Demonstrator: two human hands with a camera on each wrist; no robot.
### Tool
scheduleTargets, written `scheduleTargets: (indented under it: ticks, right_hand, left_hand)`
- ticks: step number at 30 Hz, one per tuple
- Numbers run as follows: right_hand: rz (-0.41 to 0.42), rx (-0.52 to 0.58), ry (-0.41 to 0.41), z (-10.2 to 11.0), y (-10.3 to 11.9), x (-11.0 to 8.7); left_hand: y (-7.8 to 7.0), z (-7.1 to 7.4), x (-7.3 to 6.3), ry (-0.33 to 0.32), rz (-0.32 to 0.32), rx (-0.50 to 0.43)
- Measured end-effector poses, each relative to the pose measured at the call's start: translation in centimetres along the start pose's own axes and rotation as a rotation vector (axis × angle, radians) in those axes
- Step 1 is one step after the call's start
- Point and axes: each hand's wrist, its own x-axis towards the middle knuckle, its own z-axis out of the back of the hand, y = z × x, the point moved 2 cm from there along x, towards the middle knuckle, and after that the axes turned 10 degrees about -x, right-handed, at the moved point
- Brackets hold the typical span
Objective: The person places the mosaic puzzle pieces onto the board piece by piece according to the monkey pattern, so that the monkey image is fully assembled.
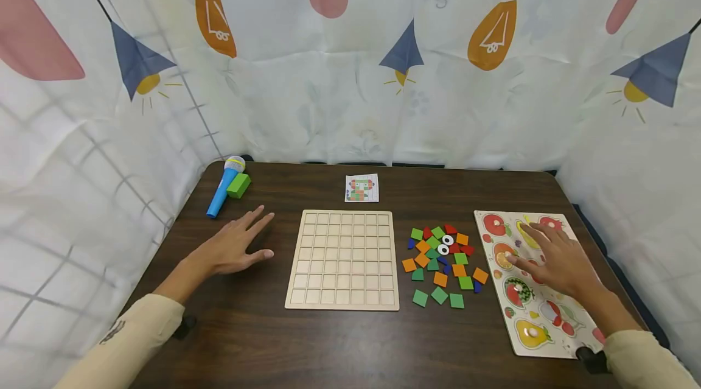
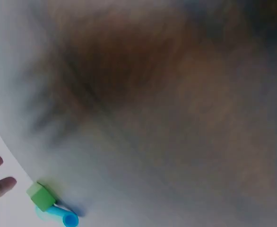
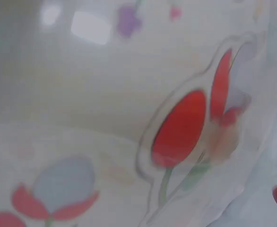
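My left hand (image 1: 232, 247) is spread over the dark table, left of a pale wooden grid board (image 1: 342, 260) whose squares are bare. Just beyond its fingers are a blue toy microphone (image 1: 221, 191) and a green block (image 1: 238, 185). Only a few fingertips (image 2: 1, 188) show in the left wrist view. My right hand (image 1: 564, 261), fingers apart, is over a fruit puzzle board (image 1: 524, 340); whether it touches the board I cannot tell. Between the two boards lie loose coloured tiles (image 1: 440, 279), squares and triangles, with two white rings (image 1: 448, 240). Neither hand holds anything.
A small picture card (image 1: 361, 188) with a coloured block pattern lies behind the grid board. White printed curtains (image 1: 350, 103) hang behind and beside the table (image 1: 339, 346). The left wrist view is mostly blurred, and the right one shows mainly a pale flower-printed surface.
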Motion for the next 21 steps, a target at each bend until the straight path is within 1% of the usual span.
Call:
scheduleTargets:
  ticks: [2, 5, 8, 14, 18, 21]
  right_hand:
    - [-0.01, 0.039, 0.01, 0.1, 0.5, 0.0]
    - [-0.033, 0.101, 0.041, 0.4, 1.5, 0.2]
    - [-0.053, 0.167, 0.069, 0.7, 2.5, 0.3]
    - [-0.089, 0.297, 0.085, 1.1, 4.3, 0.8]
    - [-0.109, 0.374, 0.106, 1.3, 5.4, 1.2]
    - [-0.124, 0.407, 0.126, 1.5, 6.5, 1.6]
  left_hand:
    - [-0.5, -0.2, -0.3, 0.006, -0.024, -0.016]
    - [-1.3, -0.5, -0.7, 0.013, -0.043, -0.041]
    - [-2.1, -0.9, -1.0, 0.034, -0.045, -0.055]
    - [-3.6, -1.7, -1.3, 0.079, -0.052, -0.079]
    - [-4.2, -2.3, -1.3, 0.085, -0.062, -0.081]
    - [-4.5, -2.7, -1.2, 0.097, -0.057, -0.083]
